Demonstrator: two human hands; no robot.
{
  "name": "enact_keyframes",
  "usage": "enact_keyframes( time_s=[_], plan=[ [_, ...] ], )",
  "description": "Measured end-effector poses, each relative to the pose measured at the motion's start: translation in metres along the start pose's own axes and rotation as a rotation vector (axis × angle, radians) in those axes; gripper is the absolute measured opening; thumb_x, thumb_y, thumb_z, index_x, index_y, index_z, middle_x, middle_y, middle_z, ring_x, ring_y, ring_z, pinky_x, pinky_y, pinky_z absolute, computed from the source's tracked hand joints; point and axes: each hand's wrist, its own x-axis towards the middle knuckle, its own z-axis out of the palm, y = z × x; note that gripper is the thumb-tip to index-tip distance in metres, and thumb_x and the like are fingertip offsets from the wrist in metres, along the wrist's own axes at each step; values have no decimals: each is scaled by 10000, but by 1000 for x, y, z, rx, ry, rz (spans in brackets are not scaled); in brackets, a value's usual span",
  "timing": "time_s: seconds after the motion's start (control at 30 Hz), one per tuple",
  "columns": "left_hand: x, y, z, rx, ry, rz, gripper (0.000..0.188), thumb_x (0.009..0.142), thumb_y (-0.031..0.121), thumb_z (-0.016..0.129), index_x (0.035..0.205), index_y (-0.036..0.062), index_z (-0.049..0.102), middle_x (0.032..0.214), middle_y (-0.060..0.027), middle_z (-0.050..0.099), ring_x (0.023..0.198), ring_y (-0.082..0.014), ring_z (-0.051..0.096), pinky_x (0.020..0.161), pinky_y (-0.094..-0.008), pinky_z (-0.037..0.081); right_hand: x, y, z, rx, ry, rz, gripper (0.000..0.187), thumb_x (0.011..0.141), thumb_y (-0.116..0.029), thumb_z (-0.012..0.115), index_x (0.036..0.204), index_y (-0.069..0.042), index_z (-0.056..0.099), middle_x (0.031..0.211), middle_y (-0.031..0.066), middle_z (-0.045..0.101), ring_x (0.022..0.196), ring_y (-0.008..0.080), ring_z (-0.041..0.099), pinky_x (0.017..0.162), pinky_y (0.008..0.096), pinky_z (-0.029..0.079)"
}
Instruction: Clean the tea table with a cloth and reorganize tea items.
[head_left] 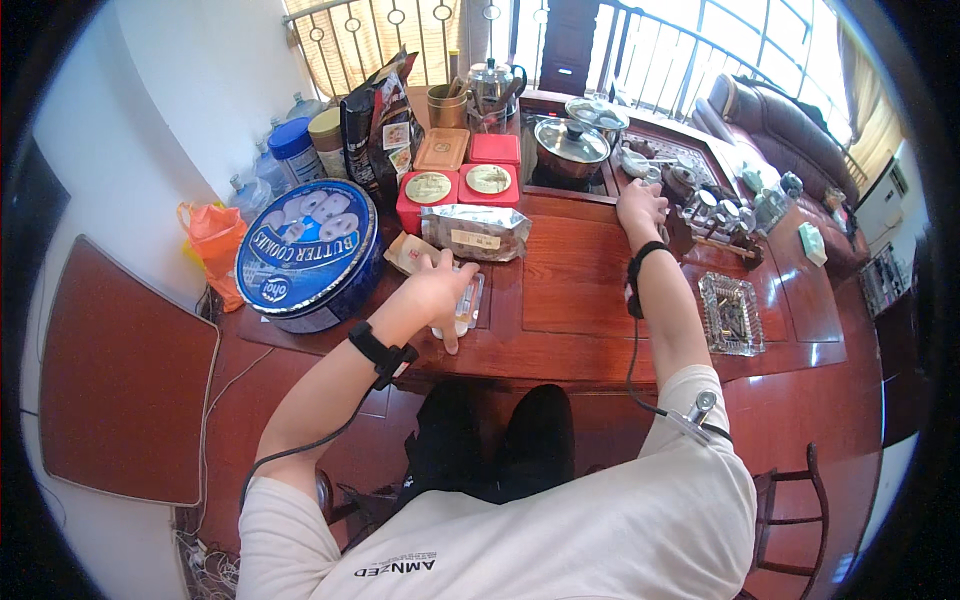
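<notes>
My left hand lies at the table's near edge with its fingers spread over a clear plastic case. Under and behind its fingertips is a tan paper packet; a silver foil packet lies just beyond. My right hand reaches far forward to the near edge of the tea tray. Its fingers are curled, and what they hold, if anything, is hidden. A small glass cup is right by its fingertips, and a rack of cups stands to its right.
A blue round cookie tin stands left, beside red tins and a black bag. Behind are a lidded pot and a glass kettle. A glass ashtray sits right. Cables run from both wrists.
</notes>
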Motion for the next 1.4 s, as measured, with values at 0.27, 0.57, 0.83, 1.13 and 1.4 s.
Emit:
enact_keyframes(
  time_s=[0.27,0.57,0.83,1.13,1.4],
  plan=[
    [-3,-5,2,-41,26,-7,1336,328,317,958,1470,123,290,1383,-270,366,1225,-550,389,1060,-571,348,-74,-110,-5,67,-143,-230,745,797,-374,663,1407,-37,399,1427,189,340,1330,438,314,1049,587,341],
    [-4,-5,1,-19,67,-9,1315,337,327,955,1463,134,303,1366,-268,381,1220,-533,395,1080,-557,322,-40,-112,30,146,-160,-788,547,783,-260,653,1286,-94,515,1279,241,490,1188,444,494,968,506,466],
    [-6,-6,2,-74,83,0,1320,335,348,955,1460,116,306,1401,-250,367,1250,-526,383,1097,-562,308,-50,-104,17,87,-66,-459,495,808,-319,684,1256,-138,576,1257,206,533,1144,402,560,940,457,501],
    [-3,-8,3,-64,63,-5,1325,346,351,955,1468,135,284,1407,-263,342,1255,-541,348,1057,-543,364,-22,-50,3,-42,61,-192,343,905,-241,547,1174,-58,655,1272,209,545,1109,396,589,891,436,524],
    [-3,-9,3,-61,61,-2,1317,341,340,954,1463,134,295,1391,-265,360,1217,-526,383,1040,-539,384,16,42,-7,-79,247,-45,291,932,-223,498,1138,-95,658,1235,194,540,1104,392,576,885,421,518]
  ],
)
